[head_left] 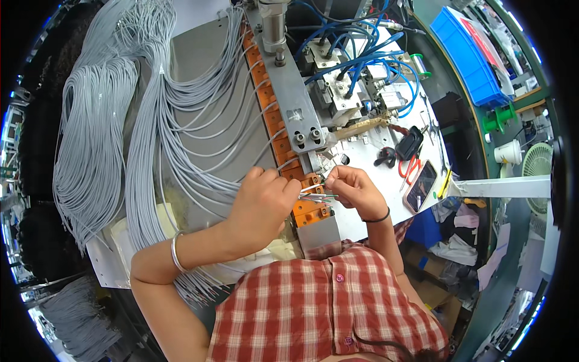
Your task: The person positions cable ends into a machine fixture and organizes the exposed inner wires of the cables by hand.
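My left hand (265, 199) is closed around grey cables, and their stripped ends (318, 196) stick out past its fingers as thin white, green and dark wires. Facing it, my right hand (357, 188) pinches thumb and finger together at the tip of a thin wire. Both hands are over the near end of an orange fixture rail (263, 87), which has cables laid across its slots. From the left hand, a large bundle of grey cables (148, 120) runs back to the left over the grey table surface (202, 57).
A metal press arm (292, 99) stands beyond my hands, with blue air tubes (356, 54) behind it. On the white tabletop at right lie a phone (421, 186), red-handled scissors (411, 171) and a black object (409, 143). A blue bin (467, 57) stands far right.
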A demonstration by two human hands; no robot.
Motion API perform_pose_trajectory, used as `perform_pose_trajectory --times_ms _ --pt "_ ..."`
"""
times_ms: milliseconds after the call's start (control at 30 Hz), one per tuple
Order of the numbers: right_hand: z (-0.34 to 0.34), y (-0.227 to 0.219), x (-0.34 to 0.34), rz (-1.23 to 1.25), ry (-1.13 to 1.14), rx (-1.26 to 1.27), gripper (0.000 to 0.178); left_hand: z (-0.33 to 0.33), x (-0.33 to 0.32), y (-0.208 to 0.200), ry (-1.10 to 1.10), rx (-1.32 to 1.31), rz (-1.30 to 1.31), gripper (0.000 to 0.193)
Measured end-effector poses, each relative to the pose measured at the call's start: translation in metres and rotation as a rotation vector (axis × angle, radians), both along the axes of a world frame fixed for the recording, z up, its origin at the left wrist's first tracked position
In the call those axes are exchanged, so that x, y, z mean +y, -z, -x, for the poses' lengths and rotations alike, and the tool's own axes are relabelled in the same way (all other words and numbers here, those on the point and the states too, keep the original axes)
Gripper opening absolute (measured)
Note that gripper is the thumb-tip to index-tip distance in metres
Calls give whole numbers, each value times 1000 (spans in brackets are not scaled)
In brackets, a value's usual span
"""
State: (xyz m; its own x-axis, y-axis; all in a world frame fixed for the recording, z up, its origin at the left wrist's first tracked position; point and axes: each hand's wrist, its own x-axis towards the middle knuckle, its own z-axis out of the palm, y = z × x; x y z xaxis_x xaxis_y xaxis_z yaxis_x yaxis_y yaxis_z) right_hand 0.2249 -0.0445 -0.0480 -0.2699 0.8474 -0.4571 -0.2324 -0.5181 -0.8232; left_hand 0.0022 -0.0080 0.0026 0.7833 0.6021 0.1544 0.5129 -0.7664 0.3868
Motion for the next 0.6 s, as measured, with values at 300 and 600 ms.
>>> perform_pose_trajectory --times_ms 300,600 --pt "11 8 -5 -278 184 -206 9 -2 -1 6 38 25 -54 20" --pt "18 0 -8 -321 253 -134 11 2 4 4 -64 -57 3 22"
